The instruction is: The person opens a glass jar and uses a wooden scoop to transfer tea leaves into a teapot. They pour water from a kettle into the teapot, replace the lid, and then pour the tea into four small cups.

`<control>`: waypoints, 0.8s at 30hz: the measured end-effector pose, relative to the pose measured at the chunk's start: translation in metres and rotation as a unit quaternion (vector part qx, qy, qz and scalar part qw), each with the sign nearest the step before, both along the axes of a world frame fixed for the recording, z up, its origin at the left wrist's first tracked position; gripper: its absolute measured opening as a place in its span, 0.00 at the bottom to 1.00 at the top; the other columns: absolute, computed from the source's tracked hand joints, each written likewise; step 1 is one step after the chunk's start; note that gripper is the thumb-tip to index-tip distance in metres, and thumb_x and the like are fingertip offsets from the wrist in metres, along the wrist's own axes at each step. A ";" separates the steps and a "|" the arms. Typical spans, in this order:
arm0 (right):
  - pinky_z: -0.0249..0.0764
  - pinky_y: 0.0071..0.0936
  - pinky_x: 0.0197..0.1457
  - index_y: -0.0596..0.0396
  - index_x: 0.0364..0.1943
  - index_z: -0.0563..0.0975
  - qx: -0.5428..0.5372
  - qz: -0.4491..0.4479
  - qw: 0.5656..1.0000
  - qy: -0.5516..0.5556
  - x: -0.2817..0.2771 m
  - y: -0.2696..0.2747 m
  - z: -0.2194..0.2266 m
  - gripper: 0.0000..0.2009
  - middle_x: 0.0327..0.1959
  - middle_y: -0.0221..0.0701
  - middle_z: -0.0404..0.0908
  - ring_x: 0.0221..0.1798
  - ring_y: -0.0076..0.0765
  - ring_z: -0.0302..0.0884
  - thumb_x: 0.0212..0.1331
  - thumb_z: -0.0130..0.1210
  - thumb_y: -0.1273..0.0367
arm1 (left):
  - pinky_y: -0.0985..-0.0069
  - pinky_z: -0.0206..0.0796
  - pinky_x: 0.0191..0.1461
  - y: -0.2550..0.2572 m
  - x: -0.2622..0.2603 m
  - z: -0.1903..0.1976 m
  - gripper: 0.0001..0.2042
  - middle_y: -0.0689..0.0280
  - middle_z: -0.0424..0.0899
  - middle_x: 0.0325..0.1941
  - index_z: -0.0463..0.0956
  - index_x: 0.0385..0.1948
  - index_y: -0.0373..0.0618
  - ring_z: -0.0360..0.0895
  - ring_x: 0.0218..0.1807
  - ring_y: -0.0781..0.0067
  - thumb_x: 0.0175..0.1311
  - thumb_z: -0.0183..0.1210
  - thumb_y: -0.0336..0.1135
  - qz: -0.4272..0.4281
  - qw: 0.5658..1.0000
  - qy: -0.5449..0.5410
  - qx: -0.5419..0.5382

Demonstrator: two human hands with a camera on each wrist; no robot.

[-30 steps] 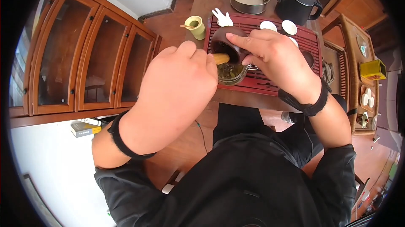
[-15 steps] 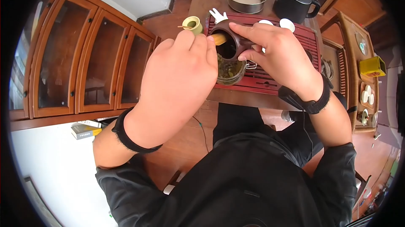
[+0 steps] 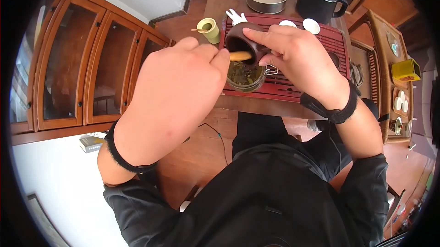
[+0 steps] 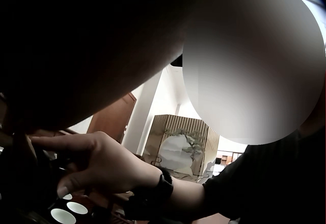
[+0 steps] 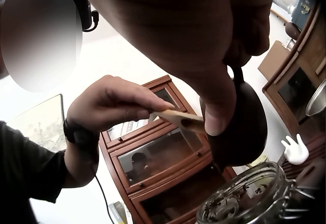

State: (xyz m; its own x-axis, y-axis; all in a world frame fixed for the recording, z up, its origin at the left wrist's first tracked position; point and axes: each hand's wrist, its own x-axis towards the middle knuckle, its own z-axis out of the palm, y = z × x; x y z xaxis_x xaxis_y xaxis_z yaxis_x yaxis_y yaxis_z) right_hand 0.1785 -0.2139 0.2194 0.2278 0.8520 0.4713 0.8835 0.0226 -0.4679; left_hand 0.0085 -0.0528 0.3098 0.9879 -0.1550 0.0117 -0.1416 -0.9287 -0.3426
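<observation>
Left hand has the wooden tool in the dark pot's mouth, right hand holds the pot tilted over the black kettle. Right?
One slip: the head view shows the right hand holding the dark pot tilted over the glass jar; the black kettle stands farther back. The left hand does have the wooden tool in the pot's mouth.

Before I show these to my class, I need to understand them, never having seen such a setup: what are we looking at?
No machine here, just someone working bare-handed. The wide view looks down from the head; the other two are from each wrist. The left hand holds a wooden tool at the mouth of a dark pot; the right hand tilts that pot over a glass jar. A slatted red tray, white cups and a black kettle are nearby.
</observation>
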 end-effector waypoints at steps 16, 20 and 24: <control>0.78 0.35 0.44 0.54 0.55 0.82 -0.012 0.009 0.998 -0.067 -0.001 -0.004 0.000 0.21 0.32 0.31 0.80 0.40 0.41 0.81 0.54 0.56 0.74 | 0.74 0.76 0.38 -0.003 0.005 -0.016 0.20 0.68 0.84 0.40 0.83 0.48 0.39 0.79 0.41 0.69 0.49 0.61 0.27 -0.013 1.000 0.020 0.004; 0.78 0.35 0.43 0.52 0.54 0.82 -0.007 -0.016 0.994 -0.112 -0.004 -0.003 0.002 0.21 0.31 0.30 0.80 0.40 0.40 0.81 0.54 0.56 0.73 | 0.75 0.75 0.37 -0.013 -0.009 -0.002 0.20 0.69 0.84 0.40 0.83 0.48 0.39 0.78 0.39 0.69 0.49 0.62 0.26 -0.004 1.000 0.017 0.010; 0.78 0.35 0.43 0.51 0.54 0.83 0.012 -0.019 0.995 -0.093 0.003 -0.001 -0.003 0.21 0.31 0.30 0.80 0.39 0.40 0.81 0.54 0.56 0.73 | 0.75 0.75 0.36 -0.014 -0.015 0.001 0.20 0.69 0.85 0.43 0.83 0.49 0.39 0.78 0.39 0.70 0.49 0.61 0.26 0.010 1.000 -0.005 0.009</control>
